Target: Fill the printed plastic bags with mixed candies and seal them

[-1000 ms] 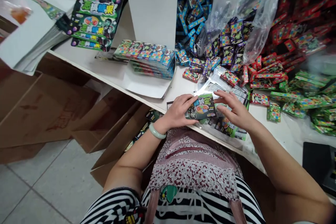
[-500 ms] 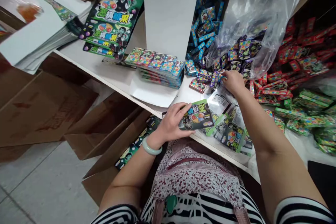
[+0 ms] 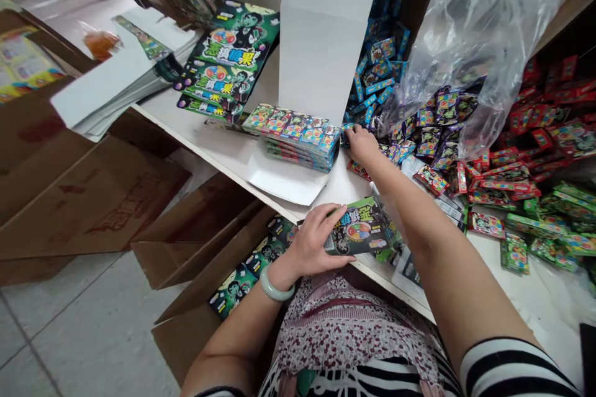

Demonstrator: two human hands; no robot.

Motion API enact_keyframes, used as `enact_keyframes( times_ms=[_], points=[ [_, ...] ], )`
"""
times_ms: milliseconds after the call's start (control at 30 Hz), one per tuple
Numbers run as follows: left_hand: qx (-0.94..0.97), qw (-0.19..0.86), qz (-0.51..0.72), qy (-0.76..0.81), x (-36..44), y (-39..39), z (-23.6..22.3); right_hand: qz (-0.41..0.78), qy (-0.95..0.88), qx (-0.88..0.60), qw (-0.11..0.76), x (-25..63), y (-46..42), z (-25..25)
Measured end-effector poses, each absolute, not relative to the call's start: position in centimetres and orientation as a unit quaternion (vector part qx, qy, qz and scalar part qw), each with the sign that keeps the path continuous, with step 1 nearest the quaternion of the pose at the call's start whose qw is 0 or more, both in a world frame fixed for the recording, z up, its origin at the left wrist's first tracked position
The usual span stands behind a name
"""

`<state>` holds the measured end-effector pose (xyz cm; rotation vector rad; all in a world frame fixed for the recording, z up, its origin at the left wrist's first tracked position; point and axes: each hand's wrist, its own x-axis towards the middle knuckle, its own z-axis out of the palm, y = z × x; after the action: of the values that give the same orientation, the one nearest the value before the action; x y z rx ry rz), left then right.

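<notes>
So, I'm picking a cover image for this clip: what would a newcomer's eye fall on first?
Probably the blue packs, purple packs, red packs and green packs heaped across the right of the table. Next, the clear plastic bag crumpled over the purple packs, and the white panel to its left. At the table's near edge, the left hand, a pale green bangle at its wrist, holds a black-and-green packet.

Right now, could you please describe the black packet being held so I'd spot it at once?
Find the white table, then its near edge by the floral apron. There is a flat black packet with a green edge; unlike the packets beside it, it sits in the left grip.
</notes>
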<state>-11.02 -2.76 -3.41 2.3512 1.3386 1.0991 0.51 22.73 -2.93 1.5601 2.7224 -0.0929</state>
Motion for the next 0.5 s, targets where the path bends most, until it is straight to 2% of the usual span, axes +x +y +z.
enact_keyframes(
  times_ms=[100,233,333,433,500],
  points=[
    [0.798,0.104,0.371,0.463,-11.5,-2.9,-3.5,-0.059,0.858,0.508,-0.052,1.2,22.9,-2.9],
    [0.791,0.092,0.38,0.47,-12.2,-2.5,-3.5,-0.137,0.798,0.535,-0.242,6.0,21.2,-1.9],
    [0.79,0.086,0.378,0.475,-12.5,-2.2,-3.5,-0.338,0.673,0.549,-0.362,11.6,17.5,-1.4],
    [0.795,0.078,0.361,0.481,-12.2,-2.0,-3.6,-0.533,0.496,0.558,-0.399,16.7,12.5,-1.6],
    [0.803,0.077,0.347,0.478,-11.7,-1.8,-3.9,-0.58,0.424,0.568,-0.401,19.2,9.3,-2.2]
  ],
)
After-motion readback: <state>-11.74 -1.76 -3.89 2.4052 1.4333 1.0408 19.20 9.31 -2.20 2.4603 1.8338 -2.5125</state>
